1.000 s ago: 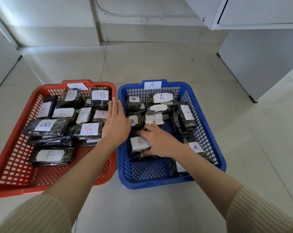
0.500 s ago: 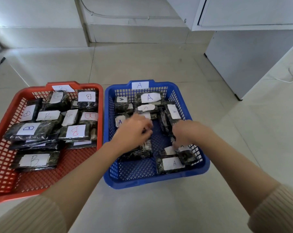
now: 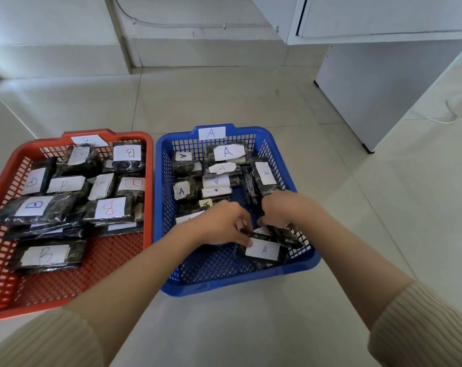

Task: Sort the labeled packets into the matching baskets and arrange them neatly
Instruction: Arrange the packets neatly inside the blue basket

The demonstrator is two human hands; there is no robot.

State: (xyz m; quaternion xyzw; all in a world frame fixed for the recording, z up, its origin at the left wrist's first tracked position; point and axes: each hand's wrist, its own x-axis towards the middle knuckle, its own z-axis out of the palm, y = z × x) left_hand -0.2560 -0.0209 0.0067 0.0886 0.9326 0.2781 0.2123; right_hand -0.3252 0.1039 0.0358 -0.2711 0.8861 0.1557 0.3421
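Black-wrapped A packet point(image 3: 263, 250) lies in the blue basket's point(image 3: 224, 284) near right corner, long axis left to right, just below my 2 hands. My left hand point(image 3: 222, 223) pinches its far left edge. My right hand point(image 3: 280, 207), close beside, curls over the neighbouring packet point(image 3: 285, 235), but its grip is hidden.

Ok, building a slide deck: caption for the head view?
Left hand and right hand arrange A packets in the blue basket, beside the red basket of B packets.
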